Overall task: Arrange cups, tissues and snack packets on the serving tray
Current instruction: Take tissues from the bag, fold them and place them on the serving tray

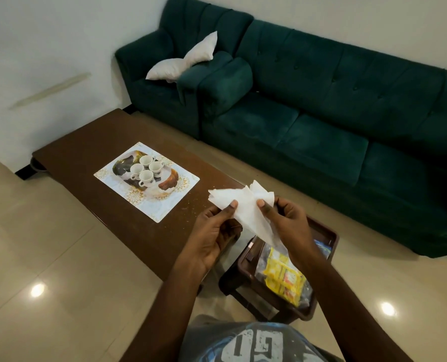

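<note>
The left hand (214, 231) and right hand (286, 223) both pinch a white tissue (245, 207), each thumb pressed on its near face with the fingers behind it. The tissue is held up in the air between the 2 hands, over the near end of the brown coffee table (91, 142), its upper corners fanning out and its lower end trailing down under the right hand.

Below the right forearm sits a dark brown bin (245, 267) holding yellow snack packets (285, 276) and some clear-wrapped packets beside them.

Further out on the table, well apart from the hands, the patterned serving tray (165, 192) rests on a rectangular placemat (162, 207). 4 white cups (146, 170) stand upright in a tight cluster on the tray.

Beyond the table is a green sofa (321, 100) with a white cushion (183, 60).
</note>
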